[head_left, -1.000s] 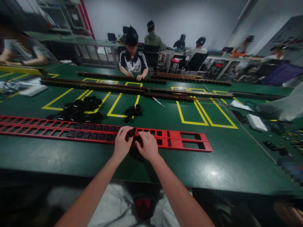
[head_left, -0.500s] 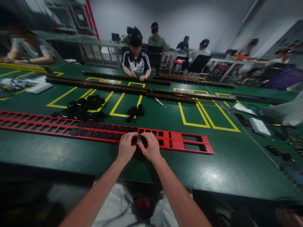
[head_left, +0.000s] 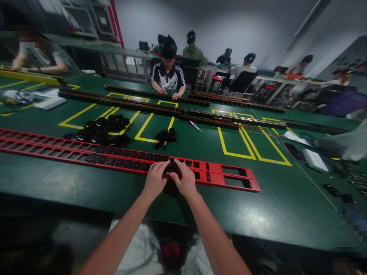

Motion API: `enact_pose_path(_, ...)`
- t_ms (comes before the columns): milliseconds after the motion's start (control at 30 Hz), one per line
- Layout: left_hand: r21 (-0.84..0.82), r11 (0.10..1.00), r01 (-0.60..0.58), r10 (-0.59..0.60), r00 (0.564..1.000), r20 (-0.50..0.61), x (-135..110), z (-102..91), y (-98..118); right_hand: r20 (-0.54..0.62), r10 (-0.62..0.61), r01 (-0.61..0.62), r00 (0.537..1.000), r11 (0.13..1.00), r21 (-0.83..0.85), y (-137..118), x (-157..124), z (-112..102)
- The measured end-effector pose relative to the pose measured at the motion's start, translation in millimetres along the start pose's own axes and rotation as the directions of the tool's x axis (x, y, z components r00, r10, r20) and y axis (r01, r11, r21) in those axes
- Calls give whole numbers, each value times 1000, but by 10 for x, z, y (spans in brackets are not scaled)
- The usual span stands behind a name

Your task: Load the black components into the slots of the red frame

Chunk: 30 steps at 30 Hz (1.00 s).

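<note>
My left hand and my right hand meet over the near rail of a long red frame. Between their fingertips they hold a small black socket-like block, largely hidden by the fingers. Both hands are closed on it. Left of them, two rows of similar black blocks sit in the frame's openings. Farther left and to the right of my hands, other openings show through. Behind the frame lie a heap of loose black blocks and a smaller cluster.
A screwdriver lies on the green table behind the frame. Long dark strips run across the table's middle. A co-worker sits opposite. At right are a white box and a dark phone-like slab.
The black block in my fingers has tilted, and its front face no longer shows. My hands stay at nearly the same place on the frame. The view has shifted slightly.
</note>
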<state>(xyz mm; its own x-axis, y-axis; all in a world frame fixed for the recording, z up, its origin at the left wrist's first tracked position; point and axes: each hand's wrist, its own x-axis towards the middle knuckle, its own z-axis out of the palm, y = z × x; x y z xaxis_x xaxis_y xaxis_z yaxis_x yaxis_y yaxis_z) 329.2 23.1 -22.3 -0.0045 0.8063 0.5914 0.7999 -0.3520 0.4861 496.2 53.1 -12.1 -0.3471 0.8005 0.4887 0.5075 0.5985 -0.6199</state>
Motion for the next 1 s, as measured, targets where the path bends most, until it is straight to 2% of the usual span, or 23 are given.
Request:
enact_pose_path(100, 42, 999, 0, 0, 1000, 2, 18, -2, 10, -24, -49, 51, 999, 996, 71, -37, 48, -48)
enact_pose_path(200, 105, 994, 1, -3, 1000, 23, 36, 2, 35, -69, -45, 52, 997, 993, 109, -46, 169, -113)
enact_pose_path(333, 182, 983, 41, -40, 999, -7, 50, 13, 68, -41, -2, 4, 999, 998, 57, 29, 417, -154)
enact_pose_path(467, 191, 979, 65, -65, 998, -10, 47, 14, 90, 1, 55, -55, 998, 998, -22, 139, 573, -126)
enact_pose_path(600, 176, 982, 66, -70, 997, 17, 44, 10, 98, 44, 86, -85, 995, 996, -36, 187, 559, -111)
enact_pose_path(767, 178, 981, 72, -76, 997, 16, 47, 10, 93, 131, 71, -51, 989, 987, -154, 179, 522, -102)
enact_pose_path(1000, 196, 978, 69, -73, 997, 18, 43, 8, 92, 155, 43, -7, 987, 974, -225, 191, 550, -60)
